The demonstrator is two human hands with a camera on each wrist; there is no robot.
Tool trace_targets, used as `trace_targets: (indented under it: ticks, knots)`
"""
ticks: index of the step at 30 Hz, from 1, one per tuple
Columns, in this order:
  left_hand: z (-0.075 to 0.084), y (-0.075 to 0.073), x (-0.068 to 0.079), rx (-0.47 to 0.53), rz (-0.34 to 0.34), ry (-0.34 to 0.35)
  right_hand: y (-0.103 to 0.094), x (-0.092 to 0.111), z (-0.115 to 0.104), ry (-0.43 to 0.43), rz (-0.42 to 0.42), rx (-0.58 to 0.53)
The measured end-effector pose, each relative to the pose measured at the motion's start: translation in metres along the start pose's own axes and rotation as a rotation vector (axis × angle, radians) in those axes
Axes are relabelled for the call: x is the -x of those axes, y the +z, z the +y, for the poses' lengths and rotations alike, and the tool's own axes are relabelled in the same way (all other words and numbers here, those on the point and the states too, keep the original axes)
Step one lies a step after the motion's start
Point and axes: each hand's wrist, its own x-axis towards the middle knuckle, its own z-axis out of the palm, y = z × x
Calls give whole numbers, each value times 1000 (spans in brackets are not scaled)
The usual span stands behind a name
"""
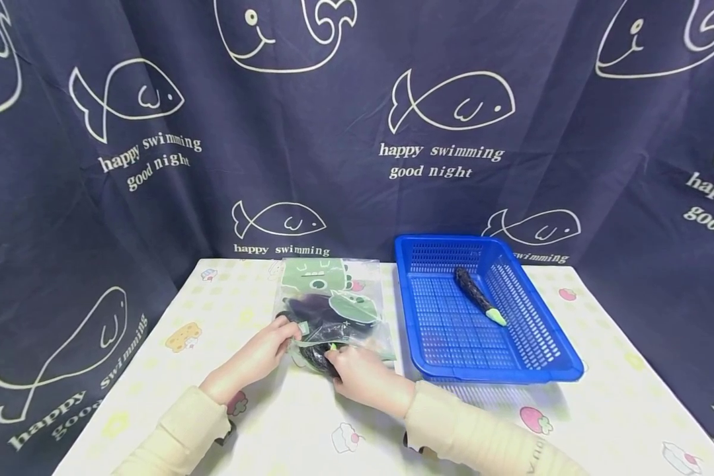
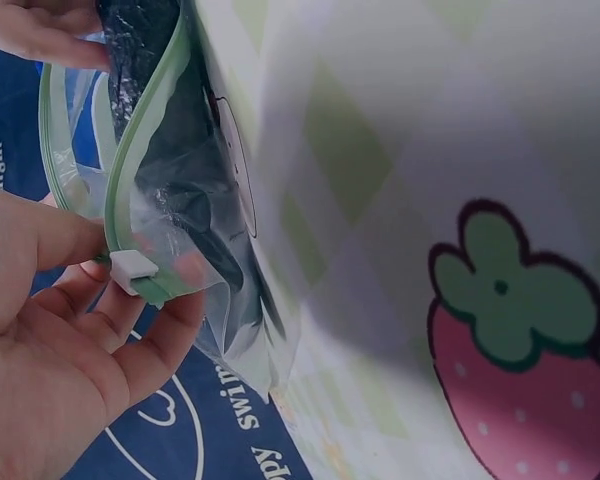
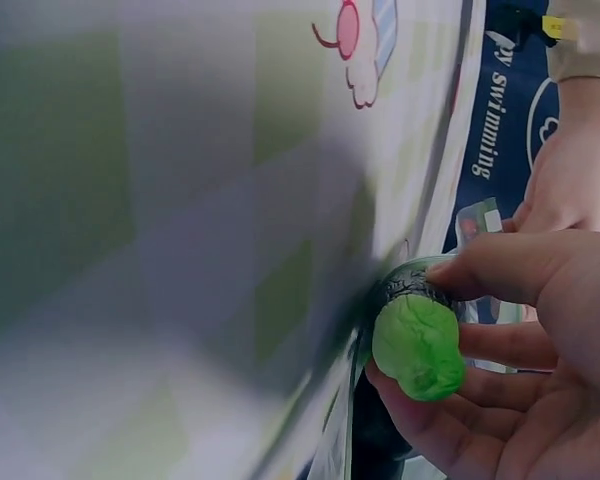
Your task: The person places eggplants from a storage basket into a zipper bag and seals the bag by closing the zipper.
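Observation:
A clear zip bag (image 1: 312, 277) with a green dinosaur print and green zip edges lies on the table, its mouth facing me. My left hand (image 1: 262, 350) pinches the bag's rim at one corner, beside the white slider (image 2: 132, 266). The right hand (image 1: 365, 375) grips a black, wrinkled, eggplant-like vegetable near its bright green end (image 3: 417, 345); its dark body (image 2: 135, 50) reaches into the open mouth. Other dark shapes lie inside the bag, partly covered by the print.
To the right stands a blue plastic basket (image 1: 419, 360), holding another long black eggplant-like vegetable (image 1: 473, 289) with a light green tip. The table bears a patterned cloth (image 1: 297, 430). A dark blue curtain (image 1: 345, 132) hangs behind and at both sides.

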Motion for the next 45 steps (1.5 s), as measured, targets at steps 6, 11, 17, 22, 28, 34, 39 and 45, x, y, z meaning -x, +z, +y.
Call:
trace_targets:
  ticks: [6, 11, 17, 22, 28, 34, 39, 45]
  knots:
    - [-1, -1, 0, -11, -6, -11, 3, -4, -3, -2, 9, 15]
    - [-1, -2, 0, -10, -4, -11, 4, -5, -3, 18, 9, -4]
    - [-4, 0, 0, -5, 10, 4, 5, 0, 1, 23, 35, 11]
    - [-3, 0, 0, -8, 14, 16, 2, 10, 4, -27, 81, 12]
    - [-2, -1, 1, -8, 15, 19, 0, 23, 7, -77, 113, 49]
    - [-3, 0, 1, -11, 16, 19, -3, 35, 12, -142, 155, 102]
    - [-4, 0, 1, -12, 20, 26, -2, 43, 16, -202, 164, 149]
    - [-4, 0, 1, -15, 26, 31, 1, 51, 21, -282, 178, 203]
